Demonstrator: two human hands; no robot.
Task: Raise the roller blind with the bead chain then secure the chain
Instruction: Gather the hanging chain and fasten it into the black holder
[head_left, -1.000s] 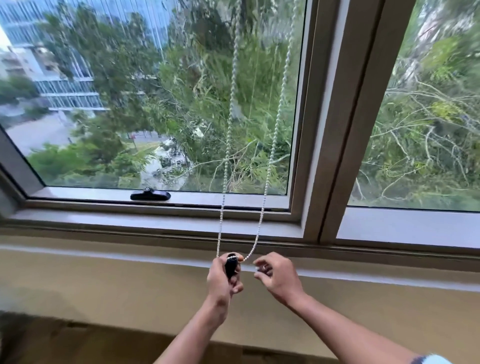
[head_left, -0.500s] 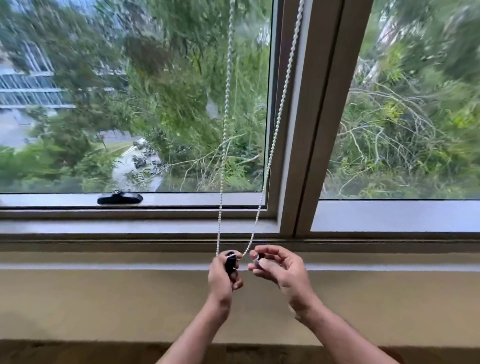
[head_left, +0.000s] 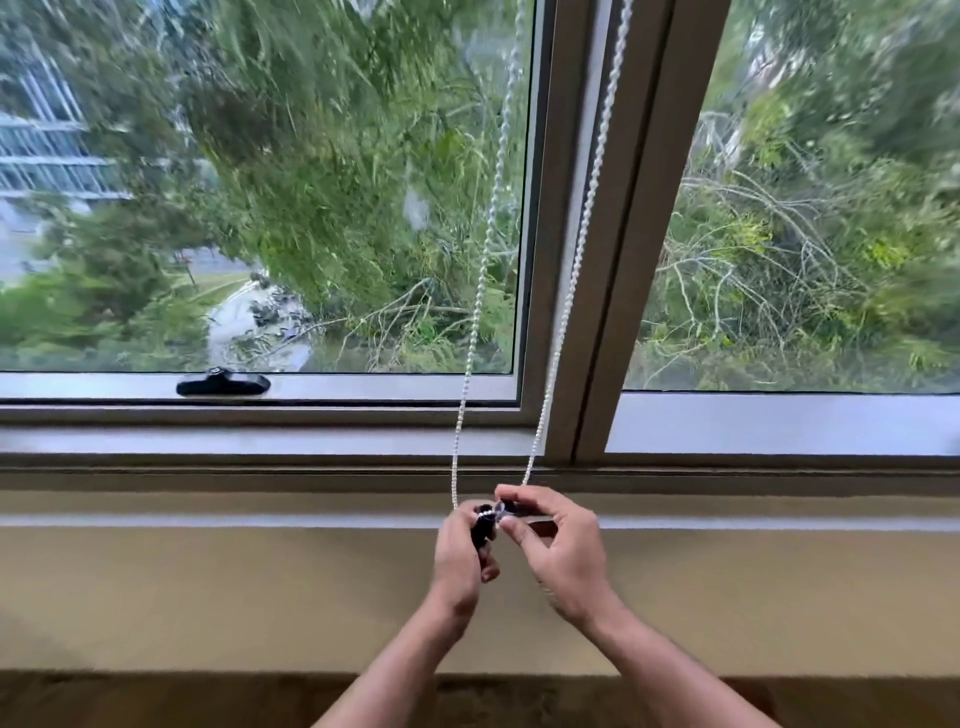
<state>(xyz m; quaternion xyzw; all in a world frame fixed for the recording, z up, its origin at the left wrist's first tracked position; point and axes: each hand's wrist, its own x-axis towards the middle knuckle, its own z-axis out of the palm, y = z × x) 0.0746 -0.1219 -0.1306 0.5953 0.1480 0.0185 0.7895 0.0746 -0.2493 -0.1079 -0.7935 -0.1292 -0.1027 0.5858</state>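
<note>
Two hands meet below the sill: left hand (head_left: 462, 551) grasps a black clip (head_left: 484, 522), right hand (head_left: 558, 545) pinches the bead chain (head_left: 563, 312) beside it. Blind out of sight, apparently raised; securing remains unfinished.

The bead chain (head_left: 571, 280) looks like shiny white plastic beads. The window frame (head_left: 613, 260) at 12 o'clock looks like smooth, dull metal, and the black handle (head_left: 223, 385) at 9 o'clock looks glossy.
</note>
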